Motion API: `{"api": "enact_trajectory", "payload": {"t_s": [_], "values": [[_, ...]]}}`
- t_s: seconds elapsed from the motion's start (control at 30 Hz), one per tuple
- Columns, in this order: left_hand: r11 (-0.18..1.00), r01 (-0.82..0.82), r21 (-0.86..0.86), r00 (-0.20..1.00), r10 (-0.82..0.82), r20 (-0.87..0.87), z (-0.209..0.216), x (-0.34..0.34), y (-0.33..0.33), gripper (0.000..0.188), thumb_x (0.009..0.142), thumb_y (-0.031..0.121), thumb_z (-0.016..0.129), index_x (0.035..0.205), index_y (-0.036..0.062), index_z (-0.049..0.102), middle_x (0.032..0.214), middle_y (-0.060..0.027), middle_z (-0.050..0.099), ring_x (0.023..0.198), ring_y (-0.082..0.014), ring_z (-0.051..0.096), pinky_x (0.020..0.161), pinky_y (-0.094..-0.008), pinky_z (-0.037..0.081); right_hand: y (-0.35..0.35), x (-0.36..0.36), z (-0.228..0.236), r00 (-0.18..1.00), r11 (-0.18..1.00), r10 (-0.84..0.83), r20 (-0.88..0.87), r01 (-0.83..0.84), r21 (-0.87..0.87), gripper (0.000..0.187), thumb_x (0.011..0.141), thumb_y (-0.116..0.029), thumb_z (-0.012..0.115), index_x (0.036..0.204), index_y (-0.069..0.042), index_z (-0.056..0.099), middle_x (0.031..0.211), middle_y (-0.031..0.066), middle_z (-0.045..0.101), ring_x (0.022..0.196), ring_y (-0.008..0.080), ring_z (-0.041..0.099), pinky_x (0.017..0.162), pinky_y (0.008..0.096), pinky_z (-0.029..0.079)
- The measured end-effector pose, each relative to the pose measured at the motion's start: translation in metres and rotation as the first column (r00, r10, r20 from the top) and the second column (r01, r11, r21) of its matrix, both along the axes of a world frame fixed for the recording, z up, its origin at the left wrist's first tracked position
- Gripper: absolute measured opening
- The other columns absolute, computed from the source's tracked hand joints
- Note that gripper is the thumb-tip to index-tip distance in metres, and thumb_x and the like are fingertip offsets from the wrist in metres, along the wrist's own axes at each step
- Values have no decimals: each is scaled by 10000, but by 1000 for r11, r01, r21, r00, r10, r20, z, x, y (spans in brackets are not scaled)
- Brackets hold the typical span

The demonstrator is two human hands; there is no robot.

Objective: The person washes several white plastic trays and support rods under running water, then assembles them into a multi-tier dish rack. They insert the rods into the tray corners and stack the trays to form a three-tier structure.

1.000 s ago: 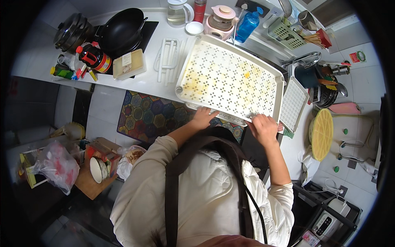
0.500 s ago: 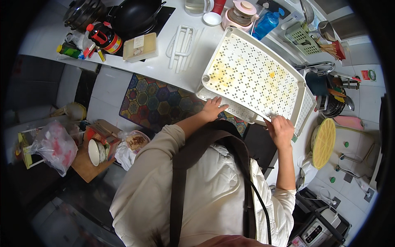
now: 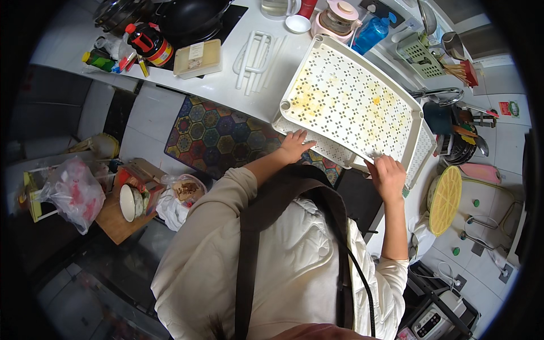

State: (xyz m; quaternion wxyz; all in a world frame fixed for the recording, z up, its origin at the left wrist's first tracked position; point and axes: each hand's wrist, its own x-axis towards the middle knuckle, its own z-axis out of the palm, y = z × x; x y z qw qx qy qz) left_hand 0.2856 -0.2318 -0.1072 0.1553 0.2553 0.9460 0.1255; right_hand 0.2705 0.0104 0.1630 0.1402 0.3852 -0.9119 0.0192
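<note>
A large white perforated tray point(image 3: 351, 107) with yellow stains lies tilted over the counter's edge. My right hand point(image 3: 388, 177) grips its near rim at the right corner. Under it a second white perforated tray point(image 3: 334, 152) sticks out toward me. My left hand point(image 3: 294, 146) rests flat on that lower tray's near-left edge, fingers spread. My pale sleeves and a dark apron strap fill the lower middle of the view.
On the white counter point(image 3: 226, 85) lie white plastic rack pieces point(image 3: 255, 54), a beige box point(image 3: 197, 58), a red-capped sauce bottle point(image 3: 148, 45), a black wok point(image 3: 187, 17) and a blue bottle point(image 3: 371, 34). A patterned mat point(image 3: 221, 133) covers the floor. A yellow round grid point(image 3: 445, 198) stands at right.
The upper tray has lifted away from the lower one. My left hand has gone from the tray's near rim to lying flat on the lower tray. The view has shifted.
</note>
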Motion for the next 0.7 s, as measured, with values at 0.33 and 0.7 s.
{"api": "enact_trajectory", "payload": {"t_s": [0.33, 0.7], "values": [[864, 44, 502, 986, -118, 117, 116, 11, -18, 606, 814, 227, 638, 1365, 140, 401, 1309, -187, 462, 1219, -296, 436, 1024, -430, 326, 1, -1, 5, 994, 999, -50, 101, 48, 18, 235, 739, -188, 683, 780, -93, 471, 736, 44, 515, 692, 220, 555, 557, 341, 441], [573, -276, 772, 874, 483, -46, 305, -81, -92, 547, 906, 305, 525, 1284, -75, 417, 1247, -234, 503, 1154, -318, 503, 968, -358, 402, 5, 7, 8, 975, 934, -109, 194, 167, -316, 201, 860, -250, 564, 887, -51, 568, 776, 89, 551, 730, 275, 534, 628, 367, 433]]}}
